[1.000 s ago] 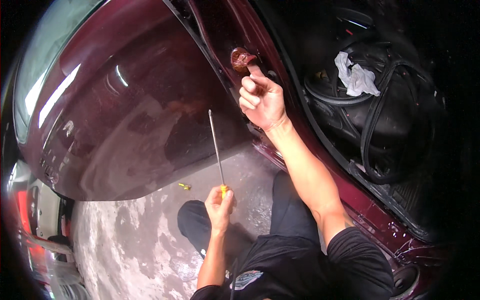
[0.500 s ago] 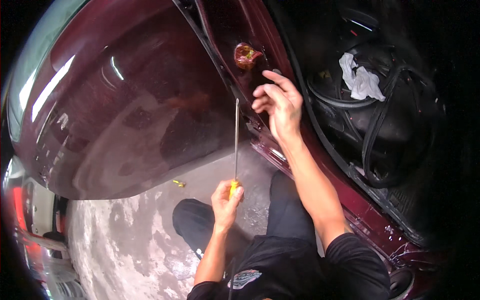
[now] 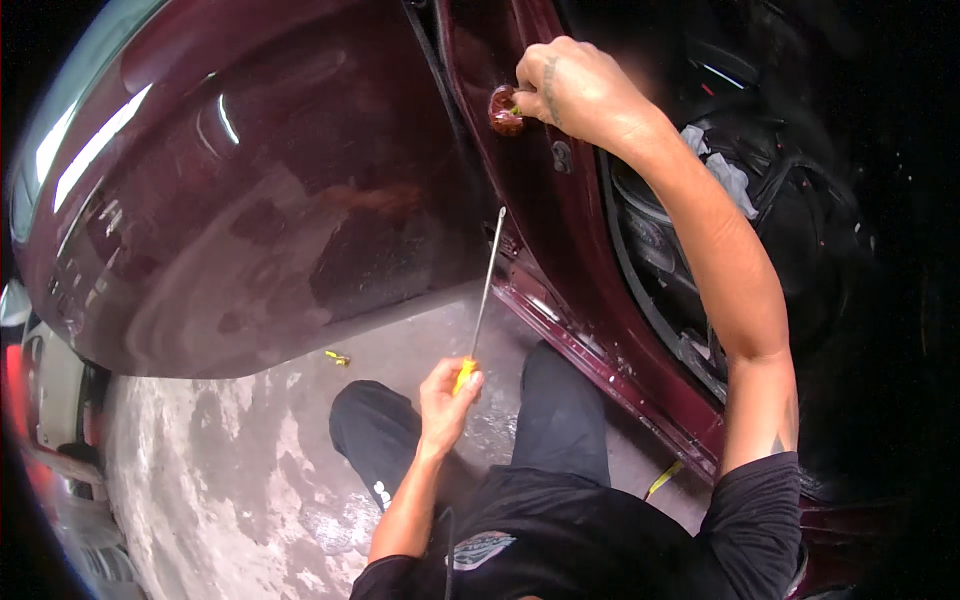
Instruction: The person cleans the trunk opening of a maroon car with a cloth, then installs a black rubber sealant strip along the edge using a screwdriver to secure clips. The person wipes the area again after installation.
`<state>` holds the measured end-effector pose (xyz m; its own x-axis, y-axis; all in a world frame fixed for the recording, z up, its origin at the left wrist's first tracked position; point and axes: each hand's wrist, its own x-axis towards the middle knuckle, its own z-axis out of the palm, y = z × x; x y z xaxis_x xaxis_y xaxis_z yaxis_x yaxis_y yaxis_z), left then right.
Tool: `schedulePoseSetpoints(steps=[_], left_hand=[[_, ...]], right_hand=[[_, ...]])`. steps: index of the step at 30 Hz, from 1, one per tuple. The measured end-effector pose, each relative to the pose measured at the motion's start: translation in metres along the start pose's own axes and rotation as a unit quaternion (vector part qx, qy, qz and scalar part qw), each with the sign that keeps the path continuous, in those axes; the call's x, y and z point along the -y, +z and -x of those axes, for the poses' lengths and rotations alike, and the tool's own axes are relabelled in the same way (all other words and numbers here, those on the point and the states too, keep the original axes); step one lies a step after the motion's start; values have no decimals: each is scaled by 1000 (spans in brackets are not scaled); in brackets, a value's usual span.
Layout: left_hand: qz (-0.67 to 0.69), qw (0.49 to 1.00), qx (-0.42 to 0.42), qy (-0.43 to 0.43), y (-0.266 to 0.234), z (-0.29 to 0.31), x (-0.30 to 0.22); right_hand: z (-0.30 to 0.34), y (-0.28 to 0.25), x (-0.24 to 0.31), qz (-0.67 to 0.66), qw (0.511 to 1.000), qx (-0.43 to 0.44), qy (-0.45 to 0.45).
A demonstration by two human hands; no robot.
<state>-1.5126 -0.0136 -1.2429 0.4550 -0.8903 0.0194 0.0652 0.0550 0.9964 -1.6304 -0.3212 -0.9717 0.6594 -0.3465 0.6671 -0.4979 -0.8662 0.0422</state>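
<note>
My left hand (image 3: 450, 400) is wrapped round the yellow handle of a long screwdriver (image 3: 487, 292). Its thin metal shaft points up and away, the tip close to the lower part of the dark red car door pillar (image 3: 560, 215). Higher on that pillar is a round, shiny reddish-brown patch (image 3: 505, 112) with a bit of yellow-green showing. My right hand (image 3: 585, 88) is at the right edge of this patch, fingers curled and pinched together. What those fingertips hold, if anything, is hidden by the hand.
The large dark red car door (image 3: 270, 190) stands swung out on the left. A small yellow-and-brass piece (image 3: 338, 358) lies on the stained concrete floor (image 3: 215, 450). Inside the car at right are loose black seals and crumpled white paper (image 3: 732, 185). A yellow strip (image 3: 663, 480) shows below the sill.
My right hand has moved up from below the round patch and closed its fingers at the patch's edge. The screwdriver has tilted slightly right. My view has shifted a little.
</note>
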Motion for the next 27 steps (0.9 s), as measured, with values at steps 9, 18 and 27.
schedulePoseSetpoints(steps=[9,18,27], left_hand=[[-9,999,-15,44,-2,-1,1],[-8,998,-13,62,4,-8,-9],[-2,999,-3,38,4,0,-14]], right_hand=[[33,26,-6,-40,989,-122,74],[71,36,6,-300,927,-218,57],[-1,-30,-4,-28,982,179,-45]])
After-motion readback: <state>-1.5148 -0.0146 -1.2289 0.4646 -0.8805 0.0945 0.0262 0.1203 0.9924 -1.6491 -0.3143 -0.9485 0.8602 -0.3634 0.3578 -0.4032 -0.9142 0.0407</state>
